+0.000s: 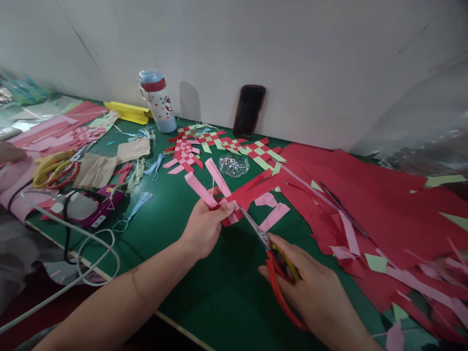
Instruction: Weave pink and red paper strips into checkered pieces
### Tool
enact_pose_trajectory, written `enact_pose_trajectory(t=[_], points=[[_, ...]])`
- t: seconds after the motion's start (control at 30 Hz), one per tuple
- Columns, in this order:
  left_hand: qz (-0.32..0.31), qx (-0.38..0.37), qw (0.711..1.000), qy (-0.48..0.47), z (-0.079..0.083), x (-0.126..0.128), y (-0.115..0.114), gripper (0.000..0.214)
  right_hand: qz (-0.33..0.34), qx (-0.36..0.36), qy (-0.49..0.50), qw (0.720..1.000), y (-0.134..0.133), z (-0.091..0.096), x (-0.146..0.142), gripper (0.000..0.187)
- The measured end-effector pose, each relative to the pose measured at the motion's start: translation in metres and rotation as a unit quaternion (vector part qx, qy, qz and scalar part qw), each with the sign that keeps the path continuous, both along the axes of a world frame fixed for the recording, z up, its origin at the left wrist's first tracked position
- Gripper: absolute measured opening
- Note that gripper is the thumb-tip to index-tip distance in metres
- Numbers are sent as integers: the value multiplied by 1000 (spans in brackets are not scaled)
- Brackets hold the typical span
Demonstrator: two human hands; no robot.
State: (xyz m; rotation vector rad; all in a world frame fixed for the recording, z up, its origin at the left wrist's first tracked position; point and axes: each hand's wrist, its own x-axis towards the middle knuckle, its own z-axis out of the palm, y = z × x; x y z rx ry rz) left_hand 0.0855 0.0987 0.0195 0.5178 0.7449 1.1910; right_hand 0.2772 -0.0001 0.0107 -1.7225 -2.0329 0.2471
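Note:
My left hand [206, 222] pinches a woven piece of pink and red strips [237, 197] between thumb and fingers, above the green table. Loose strip ends fan out from it, pink to the upper left and red to the upper right. In my right hand [305, 278] is a pair of scissors [276, 280] with red and yellow handles. The blade tips meet the edge of the woven piece near my left thumb; whether they are parted I cannot make out. Pink offcuts [274, 214] lie just behind the blades.
Finished-looking woven pieces [210, 139] lie behind, beside a clear dish of beads [234, 165]. A phone [249, 111] and a bottle [159, 102] stand by the wall. Red sheets [351, 195] cover the right. Left are tassels [137, 207], a power strip [98, 209], cables and other scissors [54, 170].

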Motion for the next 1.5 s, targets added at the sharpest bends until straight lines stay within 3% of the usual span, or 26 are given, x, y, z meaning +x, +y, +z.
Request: enact_pose_trajectory(t=[0.63, 0.87, 1.5], points=[[-29, -10, 1000, -7, 3, -1, 0, 39, -21, -32, 31, 999, 0, 0, -2, 47], [-36, -9, 999, -12, 2, -2, 1, 40, -24, -76, 53, 995, -2, 1, 0, 46], [-61, -29, 998, -17, 3, -3, -1, 43, -26, -66, 46, 996, -1, 2, -1, 45]])
